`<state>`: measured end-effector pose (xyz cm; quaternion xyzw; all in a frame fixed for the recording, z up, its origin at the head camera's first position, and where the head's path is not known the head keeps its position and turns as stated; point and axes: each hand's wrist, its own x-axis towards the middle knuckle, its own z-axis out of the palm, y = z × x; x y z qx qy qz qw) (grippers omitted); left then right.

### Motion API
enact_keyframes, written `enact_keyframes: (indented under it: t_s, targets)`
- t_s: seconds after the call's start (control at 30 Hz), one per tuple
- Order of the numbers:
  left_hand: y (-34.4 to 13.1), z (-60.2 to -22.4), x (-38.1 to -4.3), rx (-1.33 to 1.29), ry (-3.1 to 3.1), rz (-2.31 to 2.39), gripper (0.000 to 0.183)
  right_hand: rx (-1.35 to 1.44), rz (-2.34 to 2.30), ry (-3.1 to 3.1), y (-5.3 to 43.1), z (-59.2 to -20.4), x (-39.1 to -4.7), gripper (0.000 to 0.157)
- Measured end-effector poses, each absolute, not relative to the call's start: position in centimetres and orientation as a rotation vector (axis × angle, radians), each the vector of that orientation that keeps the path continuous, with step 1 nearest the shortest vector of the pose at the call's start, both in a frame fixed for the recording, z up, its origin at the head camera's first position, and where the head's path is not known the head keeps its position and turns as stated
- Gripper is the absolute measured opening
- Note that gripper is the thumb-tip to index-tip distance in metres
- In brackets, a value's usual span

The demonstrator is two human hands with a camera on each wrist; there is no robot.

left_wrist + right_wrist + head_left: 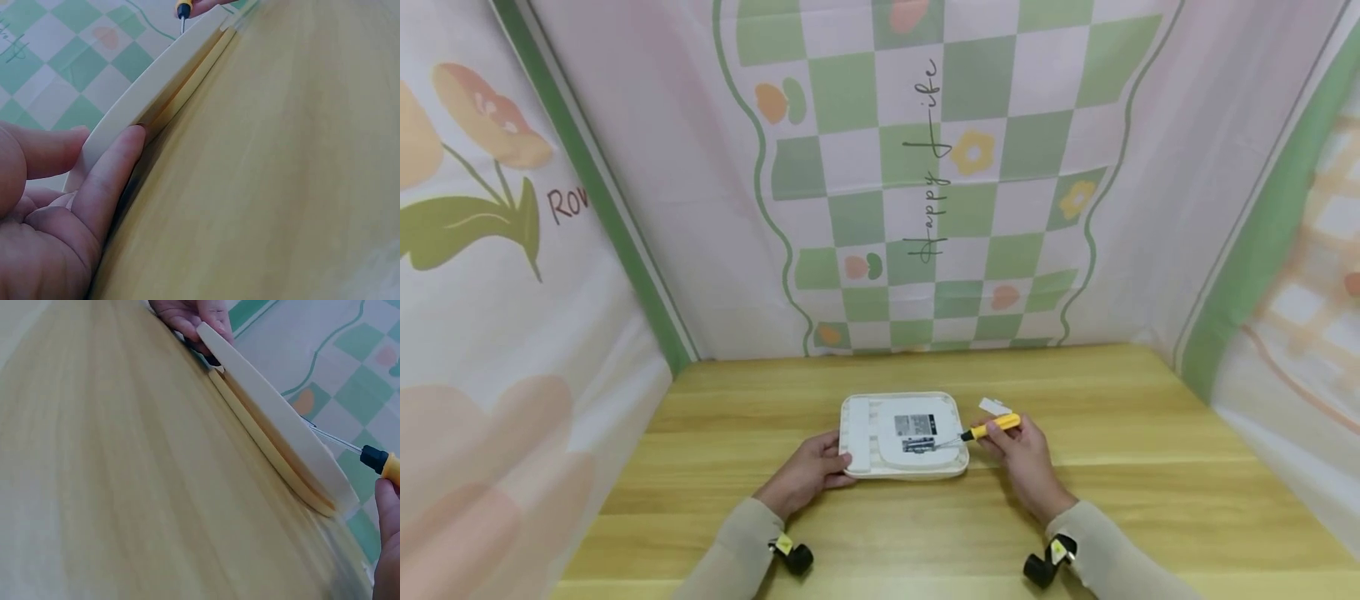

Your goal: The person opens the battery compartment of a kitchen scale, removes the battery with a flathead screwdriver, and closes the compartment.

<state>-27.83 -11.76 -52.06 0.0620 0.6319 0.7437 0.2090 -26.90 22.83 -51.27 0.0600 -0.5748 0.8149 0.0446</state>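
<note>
A white, rounded rectangular device [860,421] lies with its underside up, showing a printed label and a slot with batteries [919,446]. My left hand [808,471] grips its left edge, thumb on top and fingers against the side and below; the left wrist view shows this at the white rim [147,78]. My right hand [1028,462] holds a screwdriver [997,427] by its yellow and black handle. Its metal shaft slants left over the device, and the tip is at the batteries; whether it touches them I cannot tell.
A small white cover piece [995,407] lies just behind my right hand. Everything rests on a wood-grain table [760,400]. Printed fabric [850,167] hangs behind the table and at both sides.
</note>
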Motion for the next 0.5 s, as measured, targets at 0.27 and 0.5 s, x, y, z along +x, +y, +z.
enact_keyframes:
  t_s: [0.27,0.5]
  targets:
    - [-11.70,-52.08,-27.79,0.156,1.760,2.066,0.055,0.114,2.618,-1.619,22.58,-51.69,-27.18,0.027]
    - [-11.76,-51.95,-27.76,0.169,1.762,2.065,0.057,-0.004,2.672,-1.605,22.28,-51.57,-27.53,0.015]
